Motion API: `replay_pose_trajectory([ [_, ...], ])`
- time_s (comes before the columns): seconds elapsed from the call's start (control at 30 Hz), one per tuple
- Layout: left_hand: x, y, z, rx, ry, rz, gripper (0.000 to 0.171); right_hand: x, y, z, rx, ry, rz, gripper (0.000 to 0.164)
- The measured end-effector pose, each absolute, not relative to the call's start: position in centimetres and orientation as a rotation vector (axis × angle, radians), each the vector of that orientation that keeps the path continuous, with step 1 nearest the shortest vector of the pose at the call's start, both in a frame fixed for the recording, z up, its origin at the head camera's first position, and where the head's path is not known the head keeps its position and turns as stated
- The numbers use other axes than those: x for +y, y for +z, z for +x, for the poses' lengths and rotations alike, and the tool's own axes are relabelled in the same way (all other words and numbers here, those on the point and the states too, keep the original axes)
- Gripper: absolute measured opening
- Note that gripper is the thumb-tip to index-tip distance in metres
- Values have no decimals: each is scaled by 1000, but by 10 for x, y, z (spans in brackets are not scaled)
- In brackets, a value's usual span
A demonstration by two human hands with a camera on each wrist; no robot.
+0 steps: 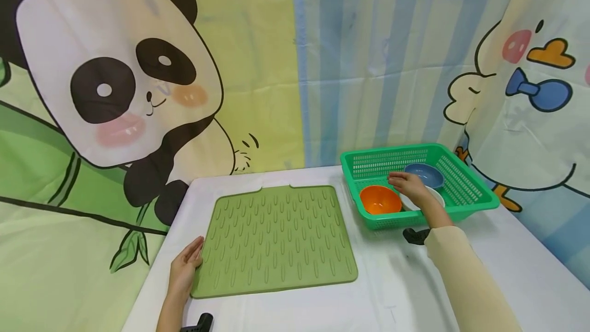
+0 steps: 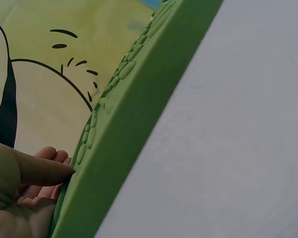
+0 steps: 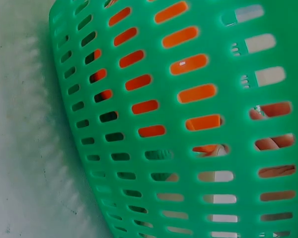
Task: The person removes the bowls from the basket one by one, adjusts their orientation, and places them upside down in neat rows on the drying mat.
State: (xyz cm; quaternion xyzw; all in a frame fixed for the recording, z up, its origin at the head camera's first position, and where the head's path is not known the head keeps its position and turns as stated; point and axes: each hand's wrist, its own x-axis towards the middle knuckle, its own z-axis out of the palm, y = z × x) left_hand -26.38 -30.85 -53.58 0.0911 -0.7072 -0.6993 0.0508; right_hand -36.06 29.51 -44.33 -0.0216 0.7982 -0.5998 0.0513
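Observation:
A light-green ribbed drying mat (image 1: pixel 276 242) lies on the white table. My left hand (image 1: pixel 183 269) is at its left edge, fingers extended along the outside. In the left wrist view the thumb (image 2: pixel 49 171) touches the mat's edge (image 2: pixel 114 134). My right hand (image 1: pixel 412 188) reaches over the near side of a green slotted basket (image 1: pixel 465 188), its fingers straight above a white bowl (image 1: pixel 408 203). An orange bowl (image 1: pixel 380 200) sits left of that hand, and a blue bowl (image 1: pixel 426 174) behind it. Through the slots in the right wrist view, parts of the fingers (image 3: pixel 273 144) show; the thumb is mostly hidden.
The white-covered table (image 1: pixel 382 281) extends in front of the mat and basket. A printed curtain (image 1: pixel 258 65) with a panda and a duck hangs close behind and beside it. The basket's raised wall (image 3: pixel 129 106) stands between the right wrist camera and the bowls.

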Motion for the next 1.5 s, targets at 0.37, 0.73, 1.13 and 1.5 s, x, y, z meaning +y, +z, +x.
replay_pose_trajectory([
  [0.37, -311, -537, -264, -2187, -2088, 260, 54, 297, -449, -368, 2431, -1613, -55, 48],
  [0.73, -310, -538, -264, -2210, -2088, 304, 55, 296, -451, -368, 2453, -1514, 80, 45],
  [1.13, -307, -537, -265, -2199, -2098, 272, 55, 296, -449, -366, 2448, -1517, 98, 40],
  [1.5, -307, -536, -265, -2193, -2098, 316, 55, 298, -448, -367, 2455, -1556, 85, 40],
])
